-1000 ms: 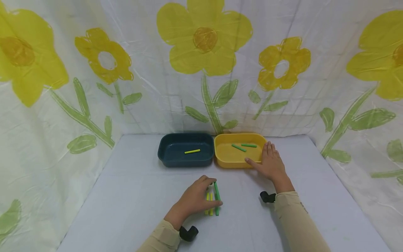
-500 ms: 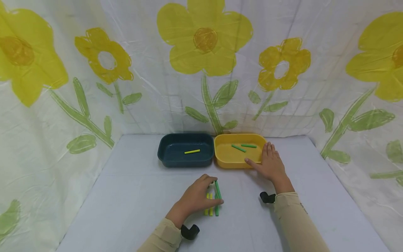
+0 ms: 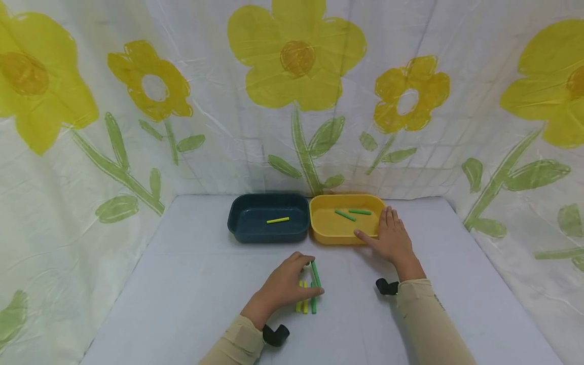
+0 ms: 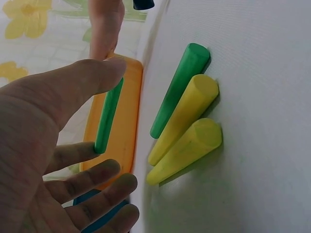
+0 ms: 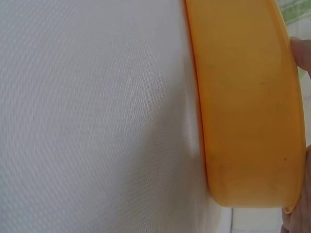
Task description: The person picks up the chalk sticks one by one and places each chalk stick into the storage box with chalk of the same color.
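Green stick (image 3: pixel 315 274) and yellow sticks (image 3: pixel 301 298) — dark teal tray (image 3: pixel 237 223), yellow tray (image 3: pixel 321 233) — yellow-flowered backdrop (image 3: pixel 296 56).

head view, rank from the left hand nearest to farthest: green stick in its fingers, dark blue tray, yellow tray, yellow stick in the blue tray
1. Green stick, pinched by the left hand.
2. Dark blue tray and yellow tray, just beyond the hand; near rims too close to call.
3. Yellow stick, farther back inside the blue tray.
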`<state>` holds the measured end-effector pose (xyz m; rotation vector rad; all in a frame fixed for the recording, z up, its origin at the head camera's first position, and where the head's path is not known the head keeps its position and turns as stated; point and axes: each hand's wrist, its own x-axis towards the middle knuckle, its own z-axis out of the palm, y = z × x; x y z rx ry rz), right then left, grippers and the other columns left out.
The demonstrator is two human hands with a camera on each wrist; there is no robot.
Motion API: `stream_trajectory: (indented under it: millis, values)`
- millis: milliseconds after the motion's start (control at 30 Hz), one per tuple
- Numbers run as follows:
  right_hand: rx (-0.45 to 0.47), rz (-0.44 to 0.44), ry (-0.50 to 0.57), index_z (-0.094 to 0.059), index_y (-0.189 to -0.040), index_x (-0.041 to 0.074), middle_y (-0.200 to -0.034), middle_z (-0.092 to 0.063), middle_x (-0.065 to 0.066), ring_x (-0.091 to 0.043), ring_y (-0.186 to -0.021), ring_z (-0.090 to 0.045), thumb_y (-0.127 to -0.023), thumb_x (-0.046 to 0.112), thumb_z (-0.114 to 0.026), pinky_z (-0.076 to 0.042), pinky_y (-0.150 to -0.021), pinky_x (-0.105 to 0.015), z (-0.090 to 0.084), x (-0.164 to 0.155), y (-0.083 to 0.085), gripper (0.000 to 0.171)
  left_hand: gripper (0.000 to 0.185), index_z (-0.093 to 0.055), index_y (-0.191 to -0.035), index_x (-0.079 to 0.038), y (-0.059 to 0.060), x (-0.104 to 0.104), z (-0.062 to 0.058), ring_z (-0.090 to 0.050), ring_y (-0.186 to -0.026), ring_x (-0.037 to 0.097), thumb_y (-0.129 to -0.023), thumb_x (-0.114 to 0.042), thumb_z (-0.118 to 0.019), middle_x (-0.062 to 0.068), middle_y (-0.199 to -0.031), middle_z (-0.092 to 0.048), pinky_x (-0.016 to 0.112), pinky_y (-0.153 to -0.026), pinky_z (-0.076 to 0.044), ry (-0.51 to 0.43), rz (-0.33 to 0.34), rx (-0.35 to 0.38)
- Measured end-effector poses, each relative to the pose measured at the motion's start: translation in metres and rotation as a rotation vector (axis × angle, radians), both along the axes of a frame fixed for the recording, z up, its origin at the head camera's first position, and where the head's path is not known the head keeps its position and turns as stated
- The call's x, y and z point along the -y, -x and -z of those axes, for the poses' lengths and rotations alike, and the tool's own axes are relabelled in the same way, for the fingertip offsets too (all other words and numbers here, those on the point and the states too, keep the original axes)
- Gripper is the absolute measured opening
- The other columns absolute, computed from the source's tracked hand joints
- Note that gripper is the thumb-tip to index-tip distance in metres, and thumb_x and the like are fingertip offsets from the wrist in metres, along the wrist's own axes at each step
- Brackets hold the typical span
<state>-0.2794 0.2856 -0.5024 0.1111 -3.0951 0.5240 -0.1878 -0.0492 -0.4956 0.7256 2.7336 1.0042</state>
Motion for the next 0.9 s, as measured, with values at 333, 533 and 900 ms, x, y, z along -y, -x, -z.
stream_trajectory:
  millis: [333, 533, 900]
  values:
    - [0.01, 0.003, -0.002, 0.009, -0.163, -0.012, -0.174, 0.008, -0.033, -0.051, -0.163, 0.005, -0.093, 0.089, -0.04, -0.003, -0.132, -0.064, -0.0008, 0.0005, 0.0, 0.132, 0.079, -0.06, -0.149, -0.012, -0.0004, 0.0004, 0.003, -0.062, -0.125, 0.019, -0.087, -0.055, -0.084, 0.002, -0.134, -0.063, 0.046, -0.11, -0.054, -0.001, -0.013, 0.001]
    - [0.016, 0.002, 0.0, 0.009, -0.163, -0.012, -0.174, 0.008, -0.033, -0.052, -0.163, 0.005, -0.094, 0.088, -0.04, -0.002, -0.132, -0.064, -0.0006, 0.0013, -0.0022, 0.131, 0.08, -0.059, -0.149, -0.013, 0.0006, 0.0006, 0.0037, -0.062, -0.126, 0.019, -0.087, -0.055, -0.084, 0.002, -0.134, -0.063, 0.046, -0.11, -0.054, -0.017, -0.008, -0.006]
    - [0.007, 0.003, -0.01, 0.006, -0.163, -0.013, -0.174, 0.006, -0.034, -0.052, -0.163, 0.004, -0.094, 0.088, -0.04, -0.004, -0.132, -0.065, 0.0003, 0.0011, -0.0011, 0.131, 0.081, -0.059, -0.149, -0.011, 0.0038, -0.0011, 0.001, -0.063, -0.121, 0.02, -0.086, -0.054, -0.086, 0.002, -0.133, -0.063, 0.044, -0.106, -0.056, -0.056, -0.009, -0.01]
